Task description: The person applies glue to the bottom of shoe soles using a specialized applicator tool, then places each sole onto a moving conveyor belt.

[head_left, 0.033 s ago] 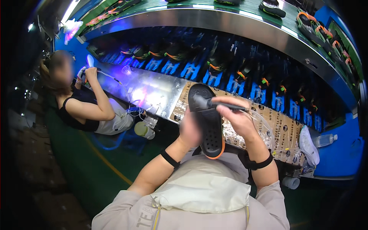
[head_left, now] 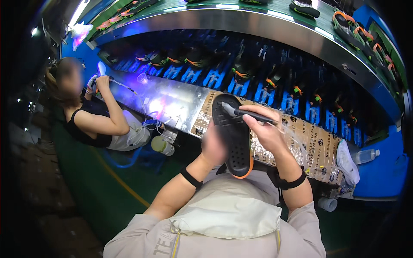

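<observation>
A black shoe sole [head_left: 239, 148] with an orange edge at its near end stands lengthwise in front of me, its inner face up. My left hand [head_left: 214, 145] is closed on its left side; part of that hand is blurred. In my right hand [head_left: 266, 124] is a black-handled brush [head_left: 257, 116], pinched between thumb and fingers. Its pale, tapered tip lies against the far part of the sole. From the brush's rear end a clear thin tube [head_left: 297, 136] runs down to the right.
Beyond my hands is a bench covered with printed cardboard [head_left: 316, 148]. Blue racks [head_left: 289, 103] carry shoe uppers under a curved conveyor [head_left: 215, 19]. A white shoe-shaped piece [head_left: 346, 163] and clear bottle [head_left: 367, 156] lie at right. At left sits a co-worker [head_left: 101, 124].
The brush tip has moved left and slightly farther up the sole, and my right hand has shifted with it. My left hand and the sole stay almost in place.
</observation>
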`<act>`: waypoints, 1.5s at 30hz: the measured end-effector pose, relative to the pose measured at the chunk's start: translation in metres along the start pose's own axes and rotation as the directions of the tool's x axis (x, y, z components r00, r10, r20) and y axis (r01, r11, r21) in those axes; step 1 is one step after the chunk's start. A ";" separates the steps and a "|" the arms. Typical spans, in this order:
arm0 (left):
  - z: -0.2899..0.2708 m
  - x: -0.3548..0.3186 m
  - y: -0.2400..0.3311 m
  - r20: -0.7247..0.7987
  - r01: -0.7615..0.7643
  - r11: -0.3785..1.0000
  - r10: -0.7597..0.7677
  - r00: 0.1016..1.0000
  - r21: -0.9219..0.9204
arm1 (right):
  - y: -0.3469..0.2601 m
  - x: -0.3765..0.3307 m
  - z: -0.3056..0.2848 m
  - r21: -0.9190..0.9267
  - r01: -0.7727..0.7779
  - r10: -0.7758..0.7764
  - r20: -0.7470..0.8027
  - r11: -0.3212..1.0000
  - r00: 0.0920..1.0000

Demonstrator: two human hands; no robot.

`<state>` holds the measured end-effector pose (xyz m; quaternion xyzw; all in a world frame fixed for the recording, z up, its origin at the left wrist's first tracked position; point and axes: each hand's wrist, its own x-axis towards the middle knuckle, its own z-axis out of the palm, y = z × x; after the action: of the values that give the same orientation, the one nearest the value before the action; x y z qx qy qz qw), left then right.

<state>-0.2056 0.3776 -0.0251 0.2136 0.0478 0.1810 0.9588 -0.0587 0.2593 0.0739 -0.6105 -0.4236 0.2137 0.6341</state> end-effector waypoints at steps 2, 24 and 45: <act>0.005 -0.001 -0.005 -0.020 -0.045 0.999 0.045 0.999 -0.004 | -0.001 -0.003 -0.002 -0.281 0.327 -0.279 0.198 0.902 0.940; 0.047 0.004 0.075 0.124 -0.172 0.985 0.174 0.977 -0.033 | -0.054 -0.045 0.028 -0.126 0.258 -0.233 0.186 0.958 0.955; 0.069 0.028 0.142 0.503 -0.315 0.909 0.144 0.852 0.274 | -0.084 -0.020 0.018 -0.315 0.506 -0.264 0.572 0.803 0.776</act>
<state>-0.2140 0.4803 0.0974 0.4205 -0.1821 0.2270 0.8594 -0.1049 0.2407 0.1468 -0.5603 -0.7299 0.1216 0.3721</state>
